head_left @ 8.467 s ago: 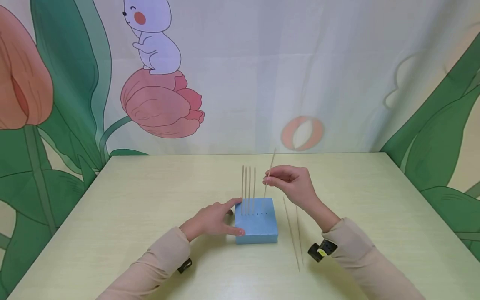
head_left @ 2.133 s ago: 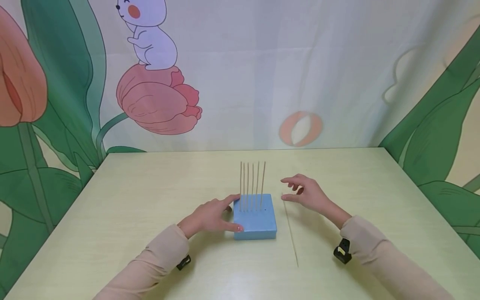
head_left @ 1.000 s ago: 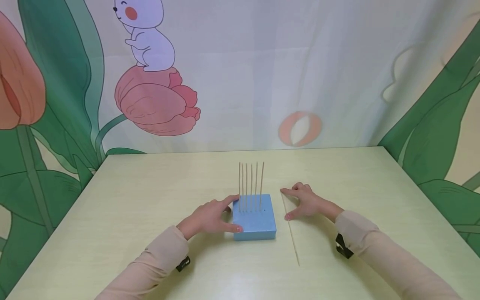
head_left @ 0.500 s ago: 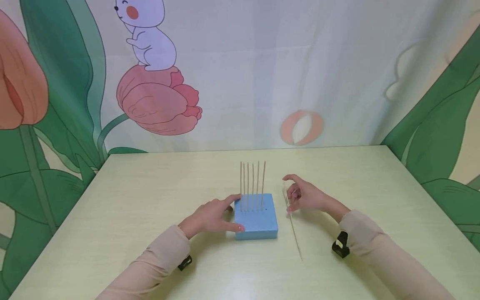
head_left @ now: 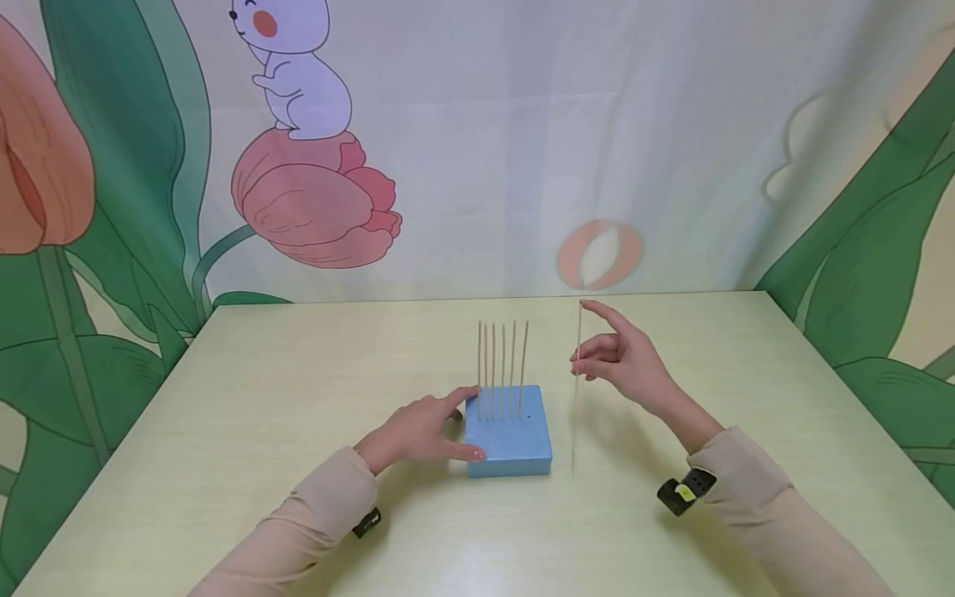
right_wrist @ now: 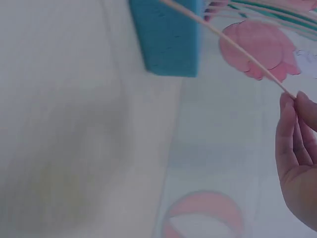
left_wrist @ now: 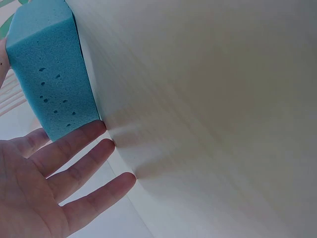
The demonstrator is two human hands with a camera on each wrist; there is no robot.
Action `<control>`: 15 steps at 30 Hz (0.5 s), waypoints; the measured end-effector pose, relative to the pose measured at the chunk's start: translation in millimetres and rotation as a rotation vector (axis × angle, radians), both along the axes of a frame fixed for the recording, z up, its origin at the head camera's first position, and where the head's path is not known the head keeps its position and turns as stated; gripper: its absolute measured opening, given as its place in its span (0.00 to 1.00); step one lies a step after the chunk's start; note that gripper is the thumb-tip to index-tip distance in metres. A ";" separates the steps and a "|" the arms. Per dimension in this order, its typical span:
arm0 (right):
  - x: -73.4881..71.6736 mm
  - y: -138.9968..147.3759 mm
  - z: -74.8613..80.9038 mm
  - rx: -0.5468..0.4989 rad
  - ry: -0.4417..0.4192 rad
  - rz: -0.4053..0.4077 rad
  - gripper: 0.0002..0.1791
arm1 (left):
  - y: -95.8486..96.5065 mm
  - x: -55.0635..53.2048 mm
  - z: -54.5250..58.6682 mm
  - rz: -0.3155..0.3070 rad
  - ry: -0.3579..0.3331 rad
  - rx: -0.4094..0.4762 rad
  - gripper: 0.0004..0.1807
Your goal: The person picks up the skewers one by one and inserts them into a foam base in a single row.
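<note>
A light-blue foam block (head_left: 515, 444) sits on the table, with several thin bamboo skewers (head_left: 493, 365) upright in a row along its top. One small hole (head_left: 529, 416) shows at the right end of that row. My left hand (head_left: 414, 431) holds the block at its left side, thumb near the front and index finger at the back corner. In the left wrist view the other fingers (left_wrist: 81, 178) extend beside it, tips at the table. To the right of the block, my right hand (head_left: 630, 365) pinches another skewer (right_wrist: 237, 47) nearly upright, index fingertip at its top end.
The pale wooden table (head_left: 298, 356) reaches back to a curtain (head_left: 462, 166) printed with tulips and a white animal. Black wrist cameras (head_left: 685, 491) are strapped at both sleeves.
Over several seconds the row of skewers has grown. My right hand has just picked the last loose skewer off the table, lifted it and turned it upright. The left hand stays at the block.
</note>
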State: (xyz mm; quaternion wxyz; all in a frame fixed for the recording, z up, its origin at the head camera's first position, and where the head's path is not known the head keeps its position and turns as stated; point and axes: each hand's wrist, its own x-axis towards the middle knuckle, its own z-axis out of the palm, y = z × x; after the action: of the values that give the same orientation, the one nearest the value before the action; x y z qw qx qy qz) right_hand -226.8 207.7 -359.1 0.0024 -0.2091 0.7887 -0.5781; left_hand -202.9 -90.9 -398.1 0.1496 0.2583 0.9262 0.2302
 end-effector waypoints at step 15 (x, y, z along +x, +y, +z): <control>13.8 -33.3 25.1 -0.109 0.241 -0.095 0.10 | -0.4 -1.5 -2.1 0.000 0.004 -0.016 0.49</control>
State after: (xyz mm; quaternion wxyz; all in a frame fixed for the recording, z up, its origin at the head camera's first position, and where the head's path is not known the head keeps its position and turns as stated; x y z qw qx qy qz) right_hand -213.0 174.3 -334.0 -0.1312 -0.2393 0.7596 -0.5903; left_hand -204.4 -91.3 -400.2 0.1499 0.2574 0.9283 0.2226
